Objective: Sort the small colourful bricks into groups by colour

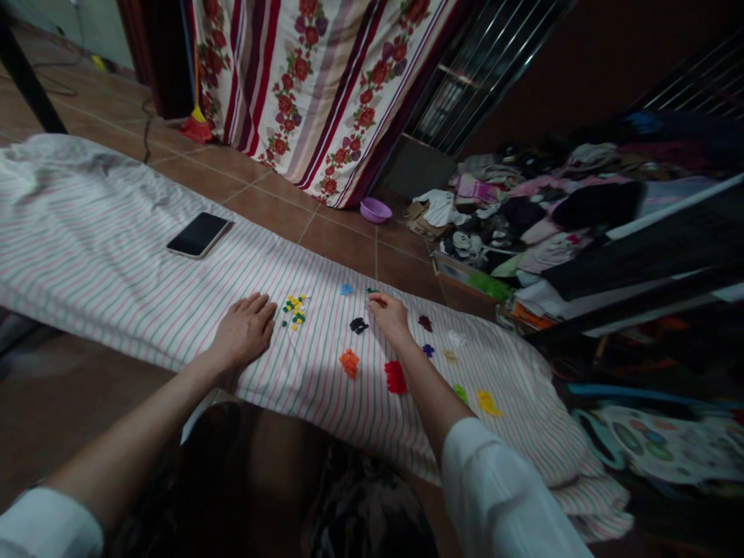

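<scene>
My left hand [245, 329] lies flat on the striped cloth [145, 310], fingers stretched out and holding nothing. Just right of its fingertips is a mixed pile of small yellow, green and white pieces [294, 310]. Farther right my right hand [388, 314] has its fingers pinched together at a few dark green pieces [372, 291]; what is between them is too small to make out. Around it are little piles sorted by colour: light blue pieces [346, 289], black pieces [358, 325], orange pieces [349, 363], red pieces [396, 377] partly behind my forearm, and dark red pieces [425, 322].
More small piles lie to the right: purple [428, 350], white [457, 338], beige [450, 356], lime green [460, 393] and yellow [489, 403]. A phone [199, 235] rests at the left. Beyond are a purple bowl [375, 210], a flowered curtain [314, 85] and heaped clothes [540, 201].
</scene>
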The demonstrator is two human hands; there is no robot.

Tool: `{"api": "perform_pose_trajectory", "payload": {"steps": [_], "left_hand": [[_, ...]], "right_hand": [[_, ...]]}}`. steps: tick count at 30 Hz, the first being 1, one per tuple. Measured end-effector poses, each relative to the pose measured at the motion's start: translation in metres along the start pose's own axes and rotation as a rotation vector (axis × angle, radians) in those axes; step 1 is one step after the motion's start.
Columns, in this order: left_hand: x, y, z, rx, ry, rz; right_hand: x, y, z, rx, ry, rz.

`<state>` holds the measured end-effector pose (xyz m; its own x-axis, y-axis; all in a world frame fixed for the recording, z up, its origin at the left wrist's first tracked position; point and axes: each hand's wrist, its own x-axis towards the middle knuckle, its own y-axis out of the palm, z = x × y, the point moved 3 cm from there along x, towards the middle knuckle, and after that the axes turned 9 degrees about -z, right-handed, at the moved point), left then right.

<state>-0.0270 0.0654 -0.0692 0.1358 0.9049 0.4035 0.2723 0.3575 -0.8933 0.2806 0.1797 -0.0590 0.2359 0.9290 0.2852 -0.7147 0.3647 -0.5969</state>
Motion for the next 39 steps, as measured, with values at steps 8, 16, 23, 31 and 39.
{"api": "perform_pose_trajectory", "payload": {"steps": [8, 16, 23, 31, 39], "left_hand": [[0.000, -0.001, 0.002, -0.029, -0.005, 0.031], [0.001, -0.003, 0.004, -0.044, 0.014, 0.028], [0.001, -0.004, 0.003, -0.037, 0.017, 0.038], [0.001, -0.003, 0.002, -0.037, 0.002, 0.038], [0.001, -0.003, 0.002, -0.047, -0.006, 0.041]], "right_hand": [[-0.040, 0.047, 0.069, -0.059, -0.216, 0.337], [-0.074, 0.071, 0.104, -0.151, -0.490, 0.525], [-0.080, 0.071, 0.106, -0.181, -0.495, 0.519], [-0.082, 0.074, 0.098, -0.171, -0.498, 0.478], [-0.081, 0.072, 0.095, -0.112, -0.482, 0.484]]}}
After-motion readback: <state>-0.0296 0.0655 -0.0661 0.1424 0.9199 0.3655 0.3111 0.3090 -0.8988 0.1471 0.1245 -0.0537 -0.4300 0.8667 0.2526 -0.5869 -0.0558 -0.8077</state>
